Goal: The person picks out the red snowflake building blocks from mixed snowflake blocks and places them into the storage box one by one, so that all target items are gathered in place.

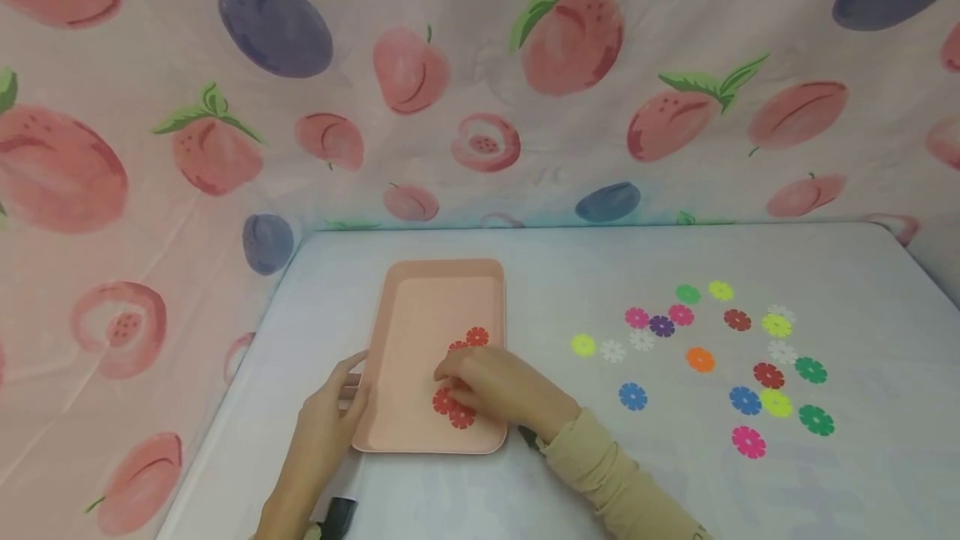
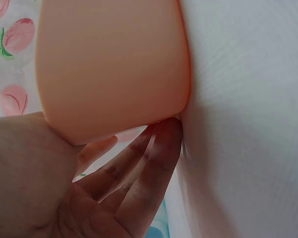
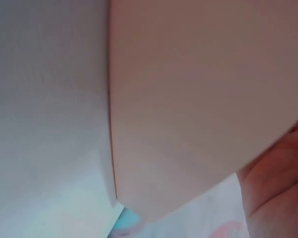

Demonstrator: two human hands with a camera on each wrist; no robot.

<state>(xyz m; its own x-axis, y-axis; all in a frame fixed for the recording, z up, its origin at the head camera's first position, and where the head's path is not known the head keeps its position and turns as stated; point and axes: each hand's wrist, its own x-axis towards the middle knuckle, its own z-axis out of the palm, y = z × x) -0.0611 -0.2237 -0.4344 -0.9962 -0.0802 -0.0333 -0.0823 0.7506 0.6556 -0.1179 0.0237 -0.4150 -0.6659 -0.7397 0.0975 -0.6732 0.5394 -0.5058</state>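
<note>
A pink rectangular tray [image 1: 408, 332] lies on the table left of centre in the head view. My left hand [image 1: 324, 419] holds its left edge. The left wrist view shows the fingers [image 2: 156, 168] against the low side of the tray, while the thumb's end is hidden by the rim. Over the right part of the tray, my right hand [image 1: 502, 386] bends its fingers down among several red notched plastic discs [image 1: 462, 415]. Its fingertips are partly hidden, so whether they pinch a disc is unclear. The right wrist view has only part of the palm [image 3: 280, 193] beside the tray's outer wall.
Loose notched discs in many colours lie scattered to the right of the tray, among them an orange disc [image 1: 701, 359], a blue disc [image 1: 633, 397] and a purple disc [image 1: 662, 326]. A fruit-printed cloth [image 1: 480, 48] hangs behind the white tabletop [image 1: 420, 498] and along its left side.
</note>
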